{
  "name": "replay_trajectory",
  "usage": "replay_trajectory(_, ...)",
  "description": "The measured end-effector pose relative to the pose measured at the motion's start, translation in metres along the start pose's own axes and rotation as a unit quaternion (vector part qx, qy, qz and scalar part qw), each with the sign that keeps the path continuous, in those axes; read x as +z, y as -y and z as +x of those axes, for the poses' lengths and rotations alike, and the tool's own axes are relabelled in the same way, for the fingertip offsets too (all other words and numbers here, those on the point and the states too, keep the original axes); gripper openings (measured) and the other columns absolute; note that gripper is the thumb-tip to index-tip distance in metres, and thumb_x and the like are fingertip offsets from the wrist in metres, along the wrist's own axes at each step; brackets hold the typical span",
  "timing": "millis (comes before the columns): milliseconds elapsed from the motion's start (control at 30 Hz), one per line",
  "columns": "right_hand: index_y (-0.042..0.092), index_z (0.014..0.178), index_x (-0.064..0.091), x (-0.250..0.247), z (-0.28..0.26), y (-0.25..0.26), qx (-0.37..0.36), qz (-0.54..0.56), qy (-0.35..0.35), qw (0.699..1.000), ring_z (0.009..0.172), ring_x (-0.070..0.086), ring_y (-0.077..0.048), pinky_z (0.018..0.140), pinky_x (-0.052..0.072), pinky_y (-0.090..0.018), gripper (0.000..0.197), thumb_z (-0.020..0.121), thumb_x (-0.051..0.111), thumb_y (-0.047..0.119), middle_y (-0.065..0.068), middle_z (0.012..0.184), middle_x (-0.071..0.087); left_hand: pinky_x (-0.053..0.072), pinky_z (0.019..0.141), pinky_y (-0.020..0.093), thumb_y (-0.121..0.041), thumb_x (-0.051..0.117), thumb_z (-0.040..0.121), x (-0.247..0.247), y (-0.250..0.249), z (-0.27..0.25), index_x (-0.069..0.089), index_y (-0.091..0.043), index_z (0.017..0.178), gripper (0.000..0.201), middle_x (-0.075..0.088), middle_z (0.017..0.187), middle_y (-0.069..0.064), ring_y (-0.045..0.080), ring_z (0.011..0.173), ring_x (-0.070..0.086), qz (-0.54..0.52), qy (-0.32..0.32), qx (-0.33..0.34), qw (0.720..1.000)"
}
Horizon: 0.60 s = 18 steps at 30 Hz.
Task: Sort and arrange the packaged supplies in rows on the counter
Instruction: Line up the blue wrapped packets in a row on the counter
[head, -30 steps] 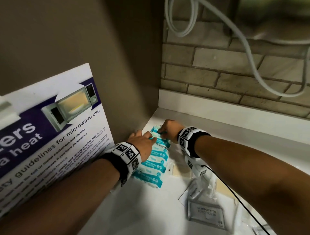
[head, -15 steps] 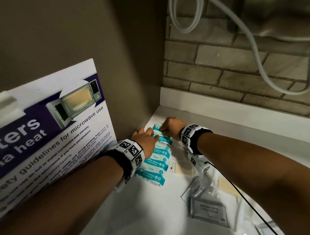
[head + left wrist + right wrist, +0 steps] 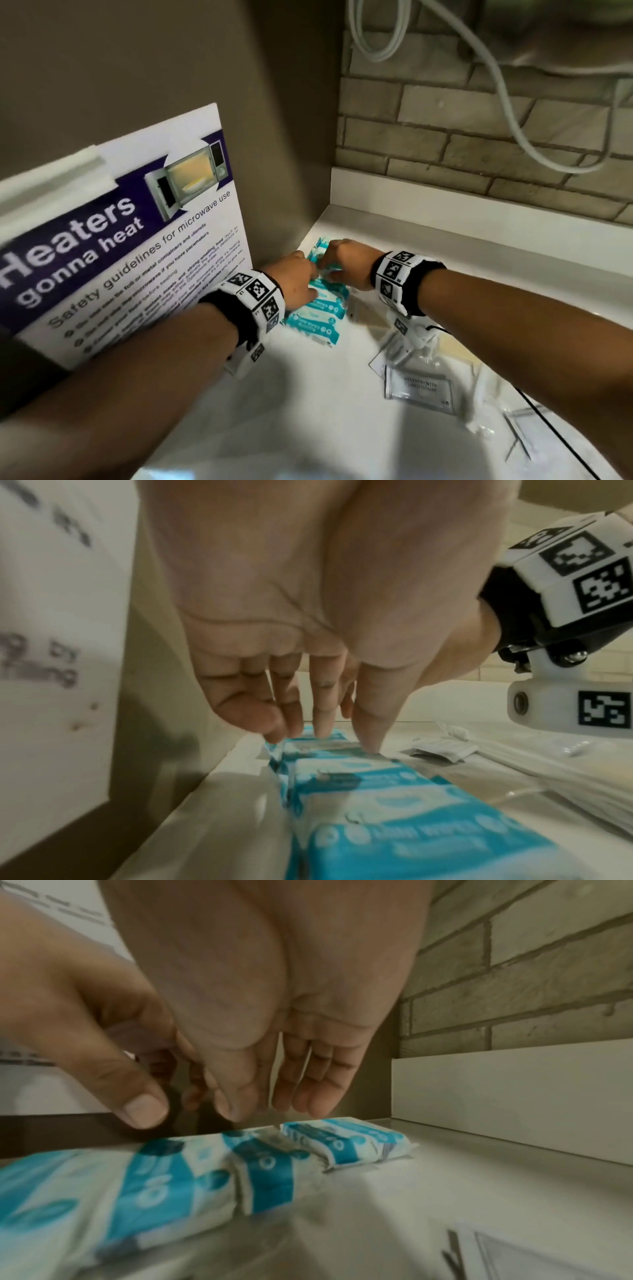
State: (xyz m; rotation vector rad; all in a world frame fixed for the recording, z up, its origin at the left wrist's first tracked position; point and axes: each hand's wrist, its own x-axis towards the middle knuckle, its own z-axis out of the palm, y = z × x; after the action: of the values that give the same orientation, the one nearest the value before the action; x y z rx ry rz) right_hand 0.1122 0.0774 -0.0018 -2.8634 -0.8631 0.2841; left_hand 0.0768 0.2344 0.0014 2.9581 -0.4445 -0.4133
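Note:
A row of teal-and-white hand wipe packets (image 3: 318, 317) lies on the white counter (image 3: 308, 404), running toward the corner by the left wall. Both hands are at the far end of the row. My left hand (image 3: 313, 274) has its fingers straight, pointing down, with the fingertips (image 3: 322, 731) touching a packet (image 3: 322, 746) in the row. My right hand (image 3: 325, 265) is flat and relaxed just over the far packets (image 3: 346, 1139), holding nothing; whether it touches them is unclear. The left hand's thumb (image 3: 143, 1110) shows beside it.
A microwave safety poster (image 3: 137, 257) leans on the left wall beside the row. Right of the row lie a flat tan packet (image 3: 370, 315), clear plastic packages (image 3: 411, 342) and a shampoo sachet (image 3: 421, 390). A brick wall (image 3: 479, 144) with a white cable (image 3: 507, 102) backs the counter.
Both hands have stayed at the far end of the wipe row and drawn closer together. The packets under them have barely shifted.

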Motion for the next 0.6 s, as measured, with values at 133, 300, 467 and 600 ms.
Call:
replay_trajectory(133,0.012,0.109,0.069,0.013,0.001,0.005,0.004,-0.003,0.029,1.000,0.108,0.057,-0.031,0.092,0.046,-0.036,0.026,0.092,0.055,0.026,-0.016,0.115,0.058,0.037,0.108,0.037,-0.042,0.058,0.090,0.008,-0.003,-0.010,0.055,-0.027,0.134,0.047,0.046,0.133,0.004,0.024,0.124,0.044,0.008,0.008,0.060,0.998)
replay_trajectory(300,0.015,0.118,0.066,0.029,0.006,0.006,0.005,-0.018,0.022,1.000,0.110,0.055,-0.034,0.096,0.045,-0.042,0.031,0.095,0.051,0.029,-0.015,0.114,0.061,0.035,0.108,0.041,-0.047,0.043,0.095,0.020,0.000,-0.024,0.041,-0.023,0.143,0.054,0.039,0.140,0.006,0.029,0.125,0.037,0.097,0.048,0.078,0.991)
replay_trajectory(467,0.018,0.126,0.063,0.029,0.012,0.009,0.022,-0.021,0.015,0.999,0.113,0.055,-0.031,0.099,0.045,-0.041,0.035,0.096,0.050,0.028,-0.012,0.120,0.060,0.034,0.109,0.037,-0.051,0.037,0.096,0.021,0.004,-0.032,0.037,-0.020,0.146,0.059,0.038,0.148,0.001,0.027,0.127,0.038,0.138,0.024,0.070,0.988)
replay_trajectory(600,0.018,0.134,0.057,0.028,0.021,0.009,0.031,-0.027,0.017,0.999,0.118,0.053,-0.030,0.103,0.043,-0.040,0.039,0.097,0.050,0.030,-0.011,0.129,0.056,0.034,0.109,0.038,-0.055,0.036,0.096,0.021,0.010,-0.032,0.034,-0.020,0.148,0.062,0.036,0.151,-0.001,0.026,0.131,0.037,0.147,0.023,0.058,0.987)
